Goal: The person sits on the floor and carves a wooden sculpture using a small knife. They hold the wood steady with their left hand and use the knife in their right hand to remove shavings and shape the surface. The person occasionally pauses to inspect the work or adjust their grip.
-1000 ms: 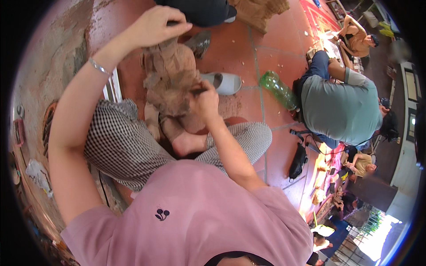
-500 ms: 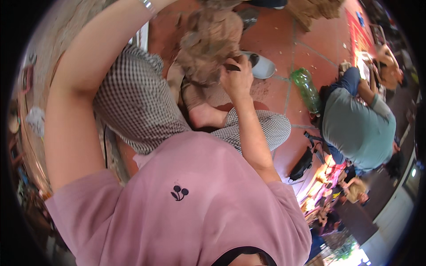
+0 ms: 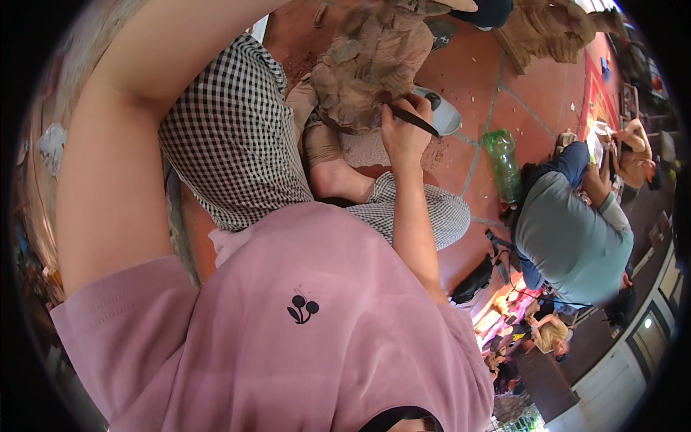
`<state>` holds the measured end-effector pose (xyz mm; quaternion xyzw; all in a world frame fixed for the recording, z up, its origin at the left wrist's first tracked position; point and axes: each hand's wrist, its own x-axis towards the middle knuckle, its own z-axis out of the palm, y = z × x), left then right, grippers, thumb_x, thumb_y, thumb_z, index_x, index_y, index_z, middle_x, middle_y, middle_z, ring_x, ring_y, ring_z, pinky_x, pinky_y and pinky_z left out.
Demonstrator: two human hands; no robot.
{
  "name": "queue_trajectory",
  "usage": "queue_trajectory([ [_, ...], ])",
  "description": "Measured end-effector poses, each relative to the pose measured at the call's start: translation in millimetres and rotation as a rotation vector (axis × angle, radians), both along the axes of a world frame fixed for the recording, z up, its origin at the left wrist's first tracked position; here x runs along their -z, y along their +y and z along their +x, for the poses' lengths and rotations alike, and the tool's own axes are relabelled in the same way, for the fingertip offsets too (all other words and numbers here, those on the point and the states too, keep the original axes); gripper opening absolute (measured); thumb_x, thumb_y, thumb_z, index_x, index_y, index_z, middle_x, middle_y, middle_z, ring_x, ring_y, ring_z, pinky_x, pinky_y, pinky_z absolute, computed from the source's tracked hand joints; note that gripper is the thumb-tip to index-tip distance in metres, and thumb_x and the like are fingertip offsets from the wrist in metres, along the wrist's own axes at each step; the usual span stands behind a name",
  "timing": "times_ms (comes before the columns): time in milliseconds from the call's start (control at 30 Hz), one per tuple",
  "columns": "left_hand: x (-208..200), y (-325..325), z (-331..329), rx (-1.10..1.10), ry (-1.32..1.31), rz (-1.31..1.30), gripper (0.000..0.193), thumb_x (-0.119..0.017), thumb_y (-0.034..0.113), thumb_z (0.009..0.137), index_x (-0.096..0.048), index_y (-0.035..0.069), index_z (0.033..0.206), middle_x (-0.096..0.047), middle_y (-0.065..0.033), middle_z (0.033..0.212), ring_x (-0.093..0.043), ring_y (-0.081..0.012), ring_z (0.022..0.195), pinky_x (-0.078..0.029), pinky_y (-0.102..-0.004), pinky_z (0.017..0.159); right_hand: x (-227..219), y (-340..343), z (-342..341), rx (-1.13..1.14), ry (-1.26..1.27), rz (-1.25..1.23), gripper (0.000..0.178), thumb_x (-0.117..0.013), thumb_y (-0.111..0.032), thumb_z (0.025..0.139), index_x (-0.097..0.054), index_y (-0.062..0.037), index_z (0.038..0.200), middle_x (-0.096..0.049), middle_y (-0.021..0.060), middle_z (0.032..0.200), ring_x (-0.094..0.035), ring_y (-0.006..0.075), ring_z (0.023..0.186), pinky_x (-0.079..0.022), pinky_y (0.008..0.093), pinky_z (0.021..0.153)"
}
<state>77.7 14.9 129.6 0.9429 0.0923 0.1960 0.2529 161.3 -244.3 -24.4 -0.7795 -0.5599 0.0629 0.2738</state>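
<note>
My right hand [image 3: 407, 133] is closed around a dark, flat, slightly curved strip-like tool [image 3: 421, 122]. Its near end points down to the right; the exact kind cannot be made out. The fingers are at the lower right side of a brown carved wooden piece [image 3: 374, 61] with a grooved, uneven surface, which stands between my legs close to my bare foot [image 3: 335, 180]. My left arm [image 3: 137, 93] reaches up past the top edge of the picture, so the left hand is out of sight.
A grey slipper [image 3: 448, 115] lies beside the carving. Right of it are a green plastic bottle [image 3: 502, 162] and a black pouch with straps [image 3: 473, 279]. Another wooden piece [image 3: 551, 32] rests at the upper right. A person in a teal shirt [image 3: 572, 223] sits on the right.
The view has shifted, so the carving and slipper appear farther right. My right hand has turned, and more of the dark tool shows. The left wrist's metal band has left the picture.
</note>
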Motion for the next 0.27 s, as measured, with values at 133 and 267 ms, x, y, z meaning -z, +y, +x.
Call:
queue_trajectory([
  [133, 0.5, -2.1, -0.8, -0.001, -0.019, -0.033, 0.037, -0.064, 0.036, 0.088, -0.071, 0.001, 0.077, -0.067, -0.02, 0.072, -0.066, -0.0358, 0.069, -0.049, -0.0441, 0.064, 5.7, 2.3, 21.1, 0.104, 0.199, -0.046, 0.019, -0.075, -0.02, 0.081, -0.072, -0.0028, 0.089, -0.067, 0.0147, 0.105, -0.067, 0.0324, 0.092, -0.053, 0.0429, 0.08],
  [267, 1.6, -0.6, -1.5, 0.008, -0.013, -0.019, 0.038, -0.064, 0.036, 0.088, -0.071, 0.0, 0.078, -0.067, -0.0195, 0.072, -0.067, -0.0354, 0.07, -0.05, -0.0435, 0.065, -0.3, -0.7, 14.5, -0.044, 0.001, -0.121, 0.027, -0.074, -0.022, 0.085, -0.072, -0.002, 0.103, -0.067, 0.0202, 0.118, -0.068, 0.0263, 0.103, -0.053, 0.0411, 0.087],
])
